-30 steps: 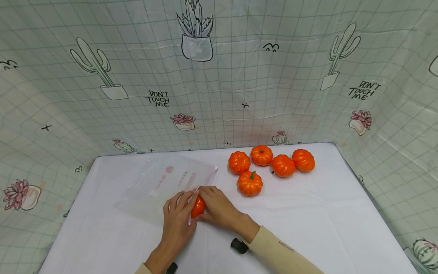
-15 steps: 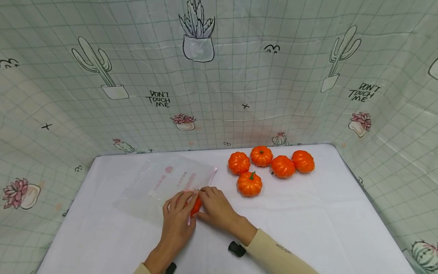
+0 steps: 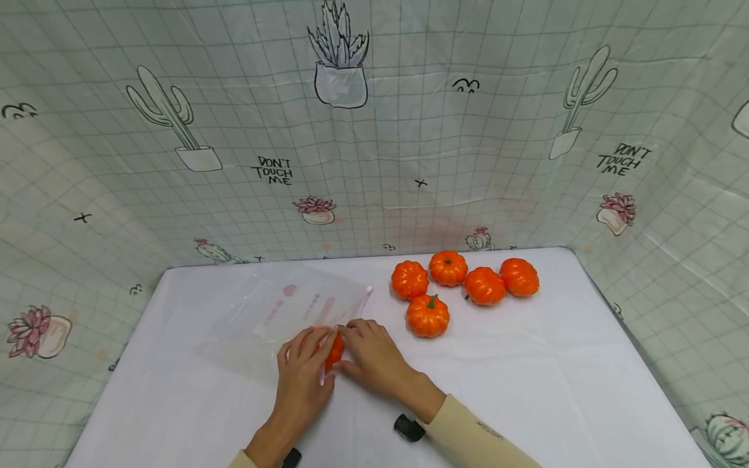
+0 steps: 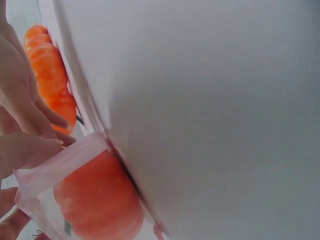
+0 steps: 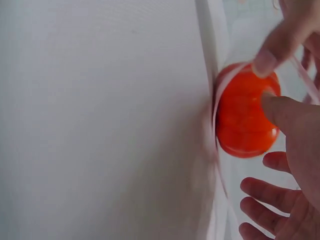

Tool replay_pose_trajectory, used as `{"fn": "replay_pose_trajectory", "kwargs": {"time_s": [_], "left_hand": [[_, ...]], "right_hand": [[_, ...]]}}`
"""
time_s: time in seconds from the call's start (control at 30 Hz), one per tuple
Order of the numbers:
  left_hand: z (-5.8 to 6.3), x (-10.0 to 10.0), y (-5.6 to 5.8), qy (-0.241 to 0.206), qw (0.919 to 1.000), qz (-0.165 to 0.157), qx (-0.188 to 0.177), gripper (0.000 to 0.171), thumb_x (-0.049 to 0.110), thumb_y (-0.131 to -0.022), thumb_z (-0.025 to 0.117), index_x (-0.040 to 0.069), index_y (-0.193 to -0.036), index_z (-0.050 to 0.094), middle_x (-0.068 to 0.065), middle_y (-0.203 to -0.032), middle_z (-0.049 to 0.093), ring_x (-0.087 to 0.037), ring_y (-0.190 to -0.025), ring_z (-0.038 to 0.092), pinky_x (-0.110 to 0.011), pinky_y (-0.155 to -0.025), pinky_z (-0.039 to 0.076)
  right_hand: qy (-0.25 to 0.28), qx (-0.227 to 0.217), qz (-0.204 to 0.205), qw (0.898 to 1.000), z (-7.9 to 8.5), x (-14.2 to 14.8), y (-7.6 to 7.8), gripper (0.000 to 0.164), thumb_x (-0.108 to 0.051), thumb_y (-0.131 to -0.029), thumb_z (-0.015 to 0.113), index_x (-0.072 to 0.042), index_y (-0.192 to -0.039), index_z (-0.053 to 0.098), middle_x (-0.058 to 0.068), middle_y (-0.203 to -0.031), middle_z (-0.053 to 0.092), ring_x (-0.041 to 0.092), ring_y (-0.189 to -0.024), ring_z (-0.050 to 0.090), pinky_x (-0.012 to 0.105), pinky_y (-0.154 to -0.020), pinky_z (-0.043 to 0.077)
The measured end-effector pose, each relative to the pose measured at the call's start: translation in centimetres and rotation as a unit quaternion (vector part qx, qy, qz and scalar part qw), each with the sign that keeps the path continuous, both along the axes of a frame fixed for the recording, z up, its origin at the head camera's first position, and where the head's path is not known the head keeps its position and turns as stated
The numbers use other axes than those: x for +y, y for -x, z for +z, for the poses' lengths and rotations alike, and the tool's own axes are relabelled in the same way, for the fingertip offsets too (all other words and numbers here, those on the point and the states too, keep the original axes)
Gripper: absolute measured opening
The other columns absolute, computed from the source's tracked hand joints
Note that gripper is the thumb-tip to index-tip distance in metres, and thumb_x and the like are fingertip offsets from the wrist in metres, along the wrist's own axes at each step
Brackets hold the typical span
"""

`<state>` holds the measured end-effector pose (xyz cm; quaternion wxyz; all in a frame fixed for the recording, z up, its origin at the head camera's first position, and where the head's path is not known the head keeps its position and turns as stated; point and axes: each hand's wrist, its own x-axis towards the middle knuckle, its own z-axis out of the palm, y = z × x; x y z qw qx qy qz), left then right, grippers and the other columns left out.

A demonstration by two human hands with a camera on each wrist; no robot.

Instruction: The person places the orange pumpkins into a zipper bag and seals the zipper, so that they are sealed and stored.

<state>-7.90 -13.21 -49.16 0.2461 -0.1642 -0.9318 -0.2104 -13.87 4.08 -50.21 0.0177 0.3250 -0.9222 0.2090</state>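
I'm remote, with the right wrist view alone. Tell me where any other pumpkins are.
Observer: Five loose pumpkins sit toward the far edge of the white table, beyond and to the right of the right hand.

Operator: Describe the side of the clear bag I'm missing.

Observer: In the head view, the clear bag spreads out left of the hands, with pink print on it.

Operator: Find me the stem of the pumpkin at the bag's mouth.

Observer: The left wrist view shows that pumpkin with its green stem visible through the bag.
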Motion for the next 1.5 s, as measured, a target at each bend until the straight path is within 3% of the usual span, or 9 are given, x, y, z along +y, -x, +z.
{"fn": "replay_pose_trajectory", "kwargs": {"time_s": [0.43,0.8,1.07,1.2,1.5], "left_hand": [[0.4,-0.2,0.1,-0.050,0.9971,0.009,-0.057,0.077,-0.007,-0.064,0.096,0.001,-0.136,0.070,-0.012,-0.134,0.065,-0.036,-0.130,0.048,-0.059,-0.102,0.034],[0.2,-0.6,0.3,-0.117,0.9903,-0.005,-0.075,0.074,-0.013,-0.066,0.091,-0.001,-0.136,0.069,-0.013,-0.136,0.064,-0.037,-0.131,0.047,-0.060,-0.101,0.030],[0.5,-0.7,0.3,-0.131,0.9876,-0.004,-0.087,0.071,-0.012,-0.071,0.088,-0.001,-0.138,0.068,-0.012,-0.137,0.064,-0.036,-0.131,0.046,-0.061,-0.101,0.029],[0.5,-0.7,0.3,-0.130,0.9876,-0.003,-0.087,0.070,-0.011,-0.071,0.089,0.000,-0.137,0.068,-0.013,-0.136,0.064,-0.036,-0.132,0.046,-0.061,-0.101,0.029],[0.5,-0.7,0.3,-0.126,0.9870,0.005,-0.099,0.072,-0.010,-0.071,0.090,0.000,-0.138,0.068,-0.012,-0.137,0.063,-0.036,-0.133,0.046,-0.062,-0.104,0.029]], "right_hand": [[0.062,-0.023,-0.025,0.998,1.9,5.2,-1.4,0.061,-0.035,-0.094,0.081,-0.011,-0.147,0.060,0.008,-0.142,0.061,0.030,-0.131,0.056,0.052,-0.114,0.046],[0.112,0.045,-0.066,0.991,2.9,10.0,-1.8,0.060,-0.023,-0.088,0.089,-0.008,-0.140,0.064,0.009,-0.136,0.063,0.030,-0.125,0.059,0.051,-0.109,0.049],[0.113,0.098,-0.135,0.980,2.2,12.3,-0.9,0.065,-0.018,-0.080,0.094,-0.001,-0.136,0.064,0.019,-0.138,0.058,0.040,-0.125,0.056,0.058,-0.107,0.047],[0.096,0.087,-0.172,0.976,1.4,12.8,-0.6,0.077,-0.020,-0.077,0.096,0.000,-0.142,0.059,0.025,-0.139,0.055,0.045,-0.126,0.052,0.061,-0.108,0.043],[0.081,0.046,-0.205,0.974,0.2,12.7,0.1,0.087,-0.023,-0.076,0.097,0.005,-0.147,0.053,0.029,-0.140,0.055,0.047,-0.124,0.053,0.063,-0.107,0.045]]}}
